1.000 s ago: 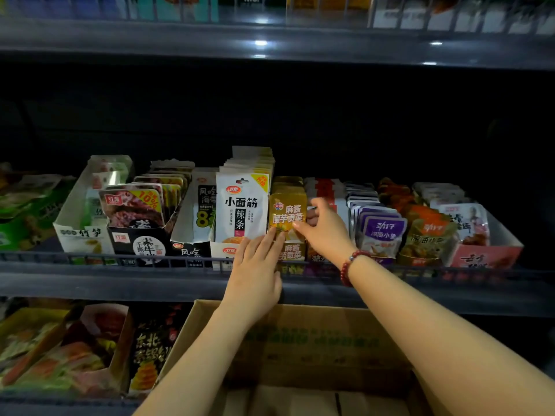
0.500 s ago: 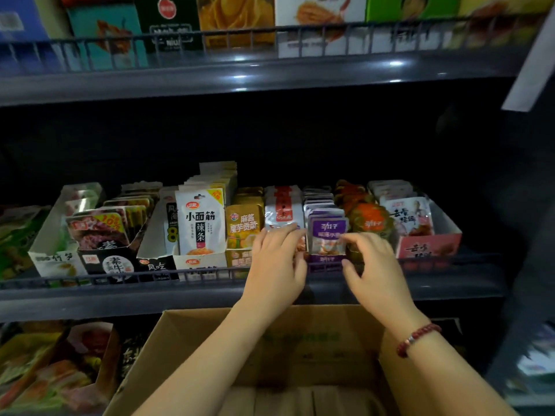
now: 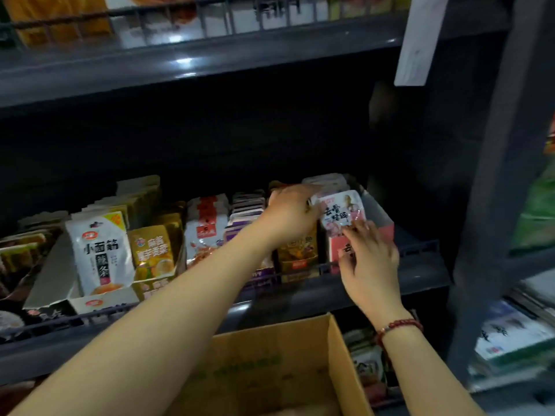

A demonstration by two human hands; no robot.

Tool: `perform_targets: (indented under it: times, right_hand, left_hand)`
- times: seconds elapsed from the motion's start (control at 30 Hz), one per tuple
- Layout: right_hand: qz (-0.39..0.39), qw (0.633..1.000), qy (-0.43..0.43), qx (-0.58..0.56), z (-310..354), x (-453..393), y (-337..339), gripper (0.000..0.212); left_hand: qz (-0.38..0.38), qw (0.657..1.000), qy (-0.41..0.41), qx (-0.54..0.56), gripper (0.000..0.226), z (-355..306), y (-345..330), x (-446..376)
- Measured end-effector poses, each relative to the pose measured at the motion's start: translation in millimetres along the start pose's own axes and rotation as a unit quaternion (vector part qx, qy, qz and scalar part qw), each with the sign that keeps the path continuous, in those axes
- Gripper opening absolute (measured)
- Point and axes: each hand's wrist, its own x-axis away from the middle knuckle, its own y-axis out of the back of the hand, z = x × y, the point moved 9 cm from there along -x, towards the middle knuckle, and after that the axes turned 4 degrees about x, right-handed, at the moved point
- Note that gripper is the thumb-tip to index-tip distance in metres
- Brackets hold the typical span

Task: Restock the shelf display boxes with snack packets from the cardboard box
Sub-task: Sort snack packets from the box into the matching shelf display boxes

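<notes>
Here, both hands (image 3: 292, 213) (fingertips) on pink packet (image 3: 342, 213)

Bare forearms, one beaded bracelet

Both arms are sleeveless to the frame's edge. The right hand (image 3: 371, 265) has a dark red beaded bracelet (image 3: 398, 325) round its wrist; the left hand (image 3: 289, 213) wears nothing visible at its wrist.
</notes>
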Motion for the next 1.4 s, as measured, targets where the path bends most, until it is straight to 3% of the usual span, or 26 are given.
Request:
perform_targets:
  times: [0.13, 0.3, 0.53, 0.7, 0.83, 1.03, 1.27, 1.4]
  right_hand:
    - [-0.037, 0.997, 0.029, -0.060, -9.3, -3.1, 0.3, 0.039]
    - [-0.100, 0.987, 0.024, -0.122, -21.2, -4.6, 5.2, 0.046]
    - [-0.135, 0.980, 0.022, -0.145, -32.2, -5.8, 2.5, 0.045]
    - [-0.157, 0.968, 0.022, -0.192, -37.6, -6.2, 4.9, 0.043]
    - [-0.177, 0.961, 0.027, -0.209, -39.9, -6.0, 10.9, 0.043]
    - [-0.185, 0.961, 0.028, -0.204, -40.5, -6.4, 13.7, 0.035]
    - [-0.145, 0.973, -0.017, -0.178, -39.6, -12.5, 19.1, 0.028]
    - [-0.080, 0.974, -0.043, -0.208, -37.1, -28.1, 33.3, 0.048]
  left_hand:
    - [0.103, 0.992, 0.006, -0.067, 0.064, -1.9, -24.9, -43.9]
    - [0.161, 0.981, 0.053, -0.093, 0.084, 4.5, -45.0, -67.6]
    - [0.146, 0.982, 0.069, -0.093, 0.094, 4.7, -56.9, -79.4]
    - [0.159, 0.983, 0.069, -0.057, 0.089, -0.2, -61.0, -84.7]
    - [0.178, 0.981, 0.050, -0.052, 0.100, -10.9, -64.6, -84.8]
    - [0.147, 0.987, 0.024, -0.065, 0.087, -15.6, -60.9, -83.6]
    - [0.137, 0.985, -0.005, -0.106, 0.085, -18.3, -54.3, -86.1]
    - [0.149, 0.984, -0.005, -0.094, 0.085, -13.4, -58.8, -82.4]
